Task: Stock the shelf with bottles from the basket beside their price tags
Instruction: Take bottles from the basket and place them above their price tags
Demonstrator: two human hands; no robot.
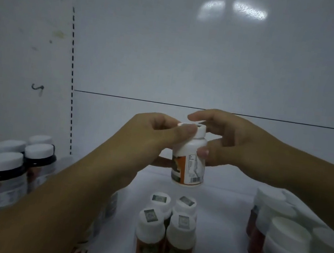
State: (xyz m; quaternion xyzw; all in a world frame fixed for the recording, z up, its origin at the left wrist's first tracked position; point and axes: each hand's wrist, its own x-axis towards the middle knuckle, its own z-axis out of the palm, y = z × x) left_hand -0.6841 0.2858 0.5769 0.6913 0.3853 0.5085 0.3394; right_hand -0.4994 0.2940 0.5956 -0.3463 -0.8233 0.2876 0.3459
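I hold a small white bottle [189, 165] with an orange label and a barcode, tilted slightly, in mid-air above the white shelf [221, 207]. My left hand [151, 141] grips its neck and cap from the left. On the other side my right hand [229, 143] holds it, thumb on the body and fingers over the cap. Just below, near the shelf's front, stand several matching white-capped orange bottles [166, 230] in a tight block. The basket is out of view.
Dark jars with white lids [7, 171] stand at the left, partly behind my left forearm. Red jars with white lids [286, 244] crowd the right front. The white back panel [192, 55] rises behind, with a slotted upright [71, 84] at the left.
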